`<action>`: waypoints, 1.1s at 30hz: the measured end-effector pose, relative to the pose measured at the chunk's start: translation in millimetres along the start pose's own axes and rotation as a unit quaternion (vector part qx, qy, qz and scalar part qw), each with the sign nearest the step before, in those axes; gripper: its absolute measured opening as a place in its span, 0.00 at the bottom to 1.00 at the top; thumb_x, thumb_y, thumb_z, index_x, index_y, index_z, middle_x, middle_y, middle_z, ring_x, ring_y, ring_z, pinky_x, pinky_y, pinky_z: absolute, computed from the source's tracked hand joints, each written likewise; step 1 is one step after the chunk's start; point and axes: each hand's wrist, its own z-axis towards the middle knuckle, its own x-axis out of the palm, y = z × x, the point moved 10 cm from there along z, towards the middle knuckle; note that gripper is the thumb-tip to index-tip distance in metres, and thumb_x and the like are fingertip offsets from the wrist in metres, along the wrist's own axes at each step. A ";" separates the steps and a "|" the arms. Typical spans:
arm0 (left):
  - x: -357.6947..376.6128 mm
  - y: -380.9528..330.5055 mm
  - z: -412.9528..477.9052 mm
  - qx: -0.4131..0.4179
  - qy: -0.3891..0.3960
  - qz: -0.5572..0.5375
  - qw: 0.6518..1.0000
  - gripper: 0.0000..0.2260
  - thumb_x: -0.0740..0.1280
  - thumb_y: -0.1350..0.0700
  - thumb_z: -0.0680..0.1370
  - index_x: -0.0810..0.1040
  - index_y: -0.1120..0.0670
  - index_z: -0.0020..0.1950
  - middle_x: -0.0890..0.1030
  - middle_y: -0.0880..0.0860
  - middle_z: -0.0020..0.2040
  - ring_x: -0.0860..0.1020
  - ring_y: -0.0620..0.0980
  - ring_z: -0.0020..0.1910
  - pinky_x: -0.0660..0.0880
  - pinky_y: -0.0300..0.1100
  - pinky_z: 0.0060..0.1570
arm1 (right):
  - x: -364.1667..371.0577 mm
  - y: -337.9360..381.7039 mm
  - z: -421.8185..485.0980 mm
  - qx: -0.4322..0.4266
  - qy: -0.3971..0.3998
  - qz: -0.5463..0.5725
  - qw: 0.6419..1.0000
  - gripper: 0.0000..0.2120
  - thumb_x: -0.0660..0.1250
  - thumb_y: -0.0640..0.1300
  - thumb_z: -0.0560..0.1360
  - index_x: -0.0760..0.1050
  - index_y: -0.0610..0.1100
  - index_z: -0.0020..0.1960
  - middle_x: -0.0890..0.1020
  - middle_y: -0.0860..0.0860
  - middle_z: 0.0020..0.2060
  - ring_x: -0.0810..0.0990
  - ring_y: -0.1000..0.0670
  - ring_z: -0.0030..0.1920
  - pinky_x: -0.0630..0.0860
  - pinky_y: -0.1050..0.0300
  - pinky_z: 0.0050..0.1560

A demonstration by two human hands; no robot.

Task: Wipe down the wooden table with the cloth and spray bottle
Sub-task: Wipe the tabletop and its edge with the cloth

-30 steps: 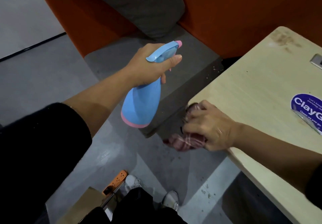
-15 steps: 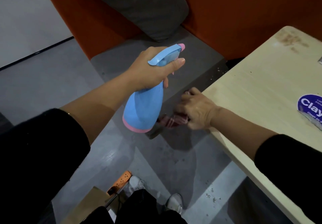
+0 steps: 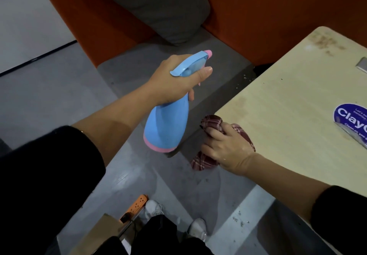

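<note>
Our left grip [image 3: 174, 84] curls round the spray bottle [image 3: 166, 127], held beside the worktop [image 3: 288, 106]. Our right grip [image 3: 224, 149] clutches the cloth [image 3: 202, 161] at its near corner; far-corner stains [image 3: 325, 44] suggest most wiping remains.

Hands [image 3: 224, 151] with cloth [image 3: 211, 122], spray bottle [image 3: 166, 127]
</note>
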 end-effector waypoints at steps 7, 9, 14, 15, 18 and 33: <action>-14.1 2.6 4.1 -0.003 -0.001 0.009 1.000 0.13 0.66 0.46 0.78 0.73 0.44 0.62 0.84 0.58 0.48 0.79 0.48 0.26 0.77 0.40 0.35 | 25.0 -48.6 62.6 0.148 0.105 0.074 0.981 0.18 0.64 0.51 0.73 0.70 0.51 0.61 0.78 0.53 0.55 0.68 0.45 0.59 0.60 0.47 0.58; -16.8 0.0 6.2 0.002 -0.002 0.025 1.000 0.14 0.66 0.46 0.78 0.73 0.45 0.63 0.84 0.58 0.48 0.80 0.49 0.27 0.78 0.40 0.35 | 20.6 -63.9 67.4 0.202 0.066 0.114 0.970 0.18 0.64 0.51 0.72 0.69 0.51 0.61 0.76 0.52 0.58 0.67 0.45 0.60 0.56 0.47 0.58; -12.1 -4.7 9.6 0.014 0.006 0.007 1.000 0.16 0.66 0.45 0.77 0.68 0.35 0.63 0.83 0.58 0.48 0.79 0.48 0.26 0.77 0.37 0.36 | -5.2 -152.0 10.9 0.469 -0.214 0.351 0.782 0.13 0.64 0.47 0.68 0.76 0.46 0.52 0.81 0.42 0.44 0.77 0.38 0.47 0.70 0.47 0.48; -10.7 -4.8 10.1 0.015 0.007 0.001 1.000 0.15 0.66 0.45 0.77 0.68 0.34 0.62 0.83 0.58 0.48 0.79 0.48 0.26 0.77 0.37 0.35 | -2.6 -169.8 -10.8 0.518 -0.259 0.391 0.715 0.12 0.64 0.47 0.69 0.76 0.46 0.51 0.81 0.43 0.42 0.78 0.39 0.44 0.73 0.46 0.46; -4.6 -4.6 11.9 0.017 0.010 -0.017 1.000 0.14 0.66 0.44 0.76 0.70 0.35 0.61 0.83 0.59 0.48 0.78 0.47 0.25 0.77 0.40 0.35 | 14.9 -198.1 -76.7 0.622 -0.331 0.405 0.583 0.07 0.68 0.43 0.70 0.76 0.49 0.48 0.79 0.51 0.38 0.78 0.48 0.41 0.75 0.52 0.43; 9.7 -21.6 24.4 0.022 0.018 -0.017 0.999 0.16 0.67 0.44 0.76 0.72 0.38 0.63 0.83 0.58 0.48 0.80 0.50 0.27 0.78 0.42 0.36 | 12.5 -122.6 -18.9 0.567 -0.218 0.386 0.694 0.21 0.69 0.34 0.60 0.78 0.43 0.53 0.81 0.42 0.47 0.77 0.37 0.48 0.74 0.48 0.53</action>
